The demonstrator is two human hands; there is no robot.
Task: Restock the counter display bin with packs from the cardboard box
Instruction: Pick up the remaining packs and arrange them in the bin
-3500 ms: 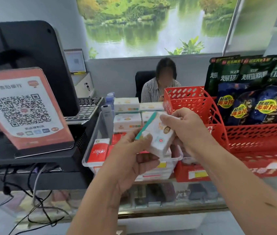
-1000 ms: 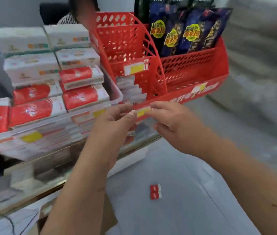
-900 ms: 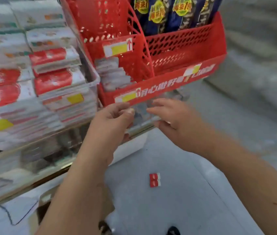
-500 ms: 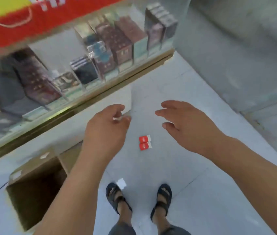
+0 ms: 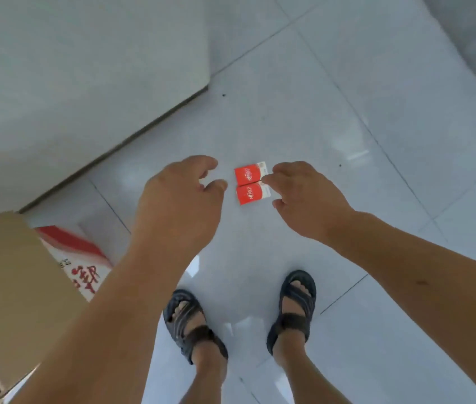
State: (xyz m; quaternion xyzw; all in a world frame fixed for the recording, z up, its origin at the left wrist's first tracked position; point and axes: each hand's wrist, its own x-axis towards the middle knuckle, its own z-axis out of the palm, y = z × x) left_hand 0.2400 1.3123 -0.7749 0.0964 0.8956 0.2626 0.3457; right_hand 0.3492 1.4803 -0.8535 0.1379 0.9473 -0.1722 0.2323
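1. Pale grey tiled floor (image 5: 376, 112) fills the view beneath a standing person in dark sandals (image 5: 292, 304).
2. 2 flat red-and-white packs (image 5: 250, 183) lie side by side on it, between the 2 hands.
3. Left hand (image 5: 181, 199) and right hand (image 5: 306, 196) hover empty, fingers loosely curled; right fingertips (image 5: 268, 179) sit just beside the packs, contact unclear.
4. Brown cardboard box (image 5: 12, 272) stands left of the left hand.
5. Judged unfinished: these 2 packs await pickup; the display bin is out of view.

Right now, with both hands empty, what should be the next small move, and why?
Probably lower the right hand onto the two red packs and pinch them together. They lie side by side on the floor, just below that hand, and the left hand is also free to help.
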